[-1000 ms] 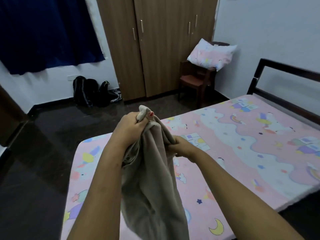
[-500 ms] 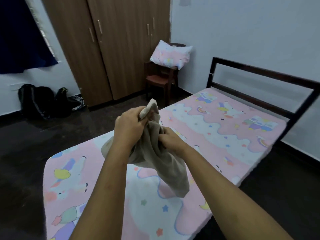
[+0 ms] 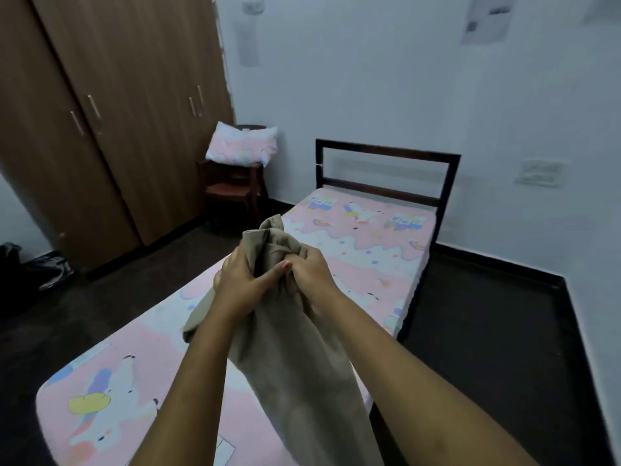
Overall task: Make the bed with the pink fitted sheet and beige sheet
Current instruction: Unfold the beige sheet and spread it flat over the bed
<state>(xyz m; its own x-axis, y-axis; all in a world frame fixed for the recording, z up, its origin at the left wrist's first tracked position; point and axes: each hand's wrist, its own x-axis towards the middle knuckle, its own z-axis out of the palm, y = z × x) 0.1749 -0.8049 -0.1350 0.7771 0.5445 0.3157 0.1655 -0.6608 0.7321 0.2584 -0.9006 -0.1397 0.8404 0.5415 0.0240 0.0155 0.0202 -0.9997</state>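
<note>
Both hands were closed on the beige sheet (image 3: 302, 364), which was held bunched in the air over the bed. The left hand (image 3: 240, 284) gripped the bundle from the left, its thumb laid across the front. The right hand (image 3: 311, 270) clutched it from the right, touching that thumb. Most of the fingers were buried in the folds, so how deep each grip went could not be told. A crumpled peak of cloth stood above the hands. The rest hung between the forearms and ran out of the bottom edge, so its lower end was not visible.

The pink fitted sheet (image 3: 117, 348) lay stretched over the mattress, its near corner cut off at the bottom edge. The papers on the wall (image 3: 487, 18) were too blurred to read (the switch plate likewise). The bags (image 3: 43, 270) on the floor were cut by the left edge.

Half a second earlier the left hand had been higher than the right. Now they sat side by side. The view had swung right: the whole headboard (image 3: 386, 154) showed, the blue curtain had gone, and the pillow (image 3: 242, 146) on the chair (image 3: 232, 193) stood left of centre.
</note>
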